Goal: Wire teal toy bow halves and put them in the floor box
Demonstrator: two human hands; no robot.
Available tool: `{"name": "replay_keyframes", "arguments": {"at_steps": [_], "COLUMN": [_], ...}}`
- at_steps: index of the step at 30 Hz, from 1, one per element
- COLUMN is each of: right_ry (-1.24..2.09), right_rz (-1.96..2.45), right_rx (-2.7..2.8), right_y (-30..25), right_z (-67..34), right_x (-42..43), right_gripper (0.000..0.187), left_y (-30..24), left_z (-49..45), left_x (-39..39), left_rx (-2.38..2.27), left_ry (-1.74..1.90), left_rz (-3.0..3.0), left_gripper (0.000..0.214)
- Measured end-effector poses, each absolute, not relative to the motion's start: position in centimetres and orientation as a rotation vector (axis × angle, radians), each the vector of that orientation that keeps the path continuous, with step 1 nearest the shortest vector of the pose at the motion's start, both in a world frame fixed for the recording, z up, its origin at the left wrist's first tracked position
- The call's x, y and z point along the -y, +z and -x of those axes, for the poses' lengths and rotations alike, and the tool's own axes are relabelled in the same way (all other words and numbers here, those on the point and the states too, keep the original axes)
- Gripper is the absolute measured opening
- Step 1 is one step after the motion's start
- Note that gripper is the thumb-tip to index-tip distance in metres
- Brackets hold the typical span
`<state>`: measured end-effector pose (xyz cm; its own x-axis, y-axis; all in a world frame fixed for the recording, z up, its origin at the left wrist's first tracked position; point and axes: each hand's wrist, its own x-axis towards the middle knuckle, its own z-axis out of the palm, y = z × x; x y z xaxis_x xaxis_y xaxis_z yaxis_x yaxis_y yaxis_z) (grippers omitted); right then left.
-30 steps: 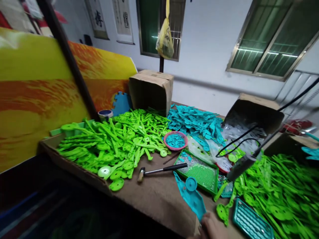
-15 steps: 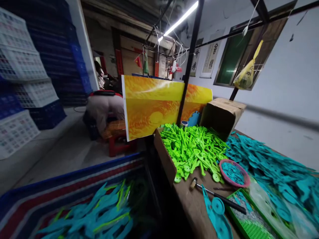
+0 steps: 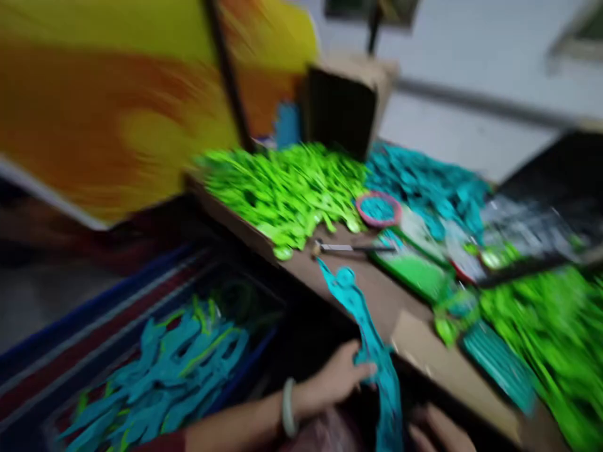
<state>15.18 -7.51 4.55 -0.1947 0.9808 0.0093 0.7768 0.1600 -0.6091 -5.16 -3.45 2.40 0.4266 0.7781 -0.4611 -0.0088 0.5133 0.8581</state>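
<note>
The view is smeared by motion. My left hand, a pale bangle on its wrist, is closed on a long teal plastic piece that hangs over the front edge of the brown table. Only part of my right hand shows at the bottom edge, beside the lower end of the teal piece; its fingers are too blurred to read. A small hammer lies on the table just beyond the teal piece.
A heap of bright green parts and a heap of teal parts cover the table's far side, with a pink bowl and green tray between. More green parts lie right. A crate of teal pieces sits lower left.
The camera has swung down and right, back toward the table. My left hand has come into view gripping the teal piece, which now hangs off the table edge.
</note>
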Motion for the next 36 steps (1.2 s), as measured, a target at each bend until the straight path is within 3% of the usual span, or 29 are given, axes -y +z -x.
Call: {"name": "replay_keyframes", "arguments": {"at_steps": [4, 15, 26, 36], "right_ry": [0.929, 0.791, 0.738, 0.454], "right_rz": [1.872, 2.068, 2.033, 1.867], "right_rx": [2.01, 1.829, 1.846, 1.749], "right_y": [5.5, 3.1, 3.3, 3.4], "right_z": [-15.8, -13.8, -14.3, -13.1], "right_x": [13.6, 13.5, 12.9, 10.5], "right_gripper": [0.018, 0.002, 0.017, 0.011], "left_y": [-0.3, -1.0, -1.4, -1.3], "left_z": [4.5, 3.7, 3.5, 3.2], "left_x": [3.4, 3.1, 3.3, 3.8], "left_rx": [-0.991, -1.025, -0.993, -0.919], "left_ry": [0.427, 0.379, 0.396, 0.38], "left_rz": [-0.858, -0.877, -0.933, -1.08], "left_gripper": [0.049, 0.041, 0.033, 0.031]}}
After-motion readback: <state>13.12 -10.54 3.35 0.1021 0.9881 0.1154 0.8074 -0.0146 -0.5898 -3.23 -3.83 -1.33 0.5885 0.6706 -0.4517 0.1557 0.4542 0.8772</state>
